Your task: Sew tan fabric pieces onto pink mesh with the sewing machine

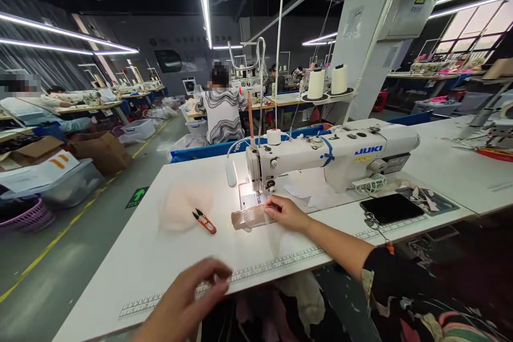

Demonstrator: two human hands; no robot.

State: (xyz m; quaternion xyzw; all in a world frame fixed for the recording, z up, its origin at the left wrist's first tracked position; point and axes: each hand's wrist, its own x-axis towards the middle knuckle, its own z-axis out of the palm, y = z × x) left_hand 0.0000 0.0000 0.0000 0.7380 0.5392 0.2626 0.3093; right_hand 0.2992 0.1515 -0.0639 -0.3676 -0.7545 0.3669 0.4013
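Note:
My right hand (pixel 286 214) pinches the right end of a shiny beige strip (pixel 250 217) just in front of the needle area of a white sewing machine (pixel 304 157). Sheer pale fabric hangs below those fingers. My left hand (pixel 196 291), a little blurred, is over the front edge of the table near the printed ruler (pixel 280 262), its fingers apart and nothing between them. Red-handled thread snips (pixel 205 222) lie left of the strip, beside a piece of sheer peach fabric (pixel 180 208).
A black phone (pixel 388 208) and keys (pixel 372 219) lie on the right of the table (pixel 132 256). Thread cones (pixel 316 84) stand behind the machine. Boxes and a purple basket (pixel 30 219) are on the floor at left. People sit at other machines behind.

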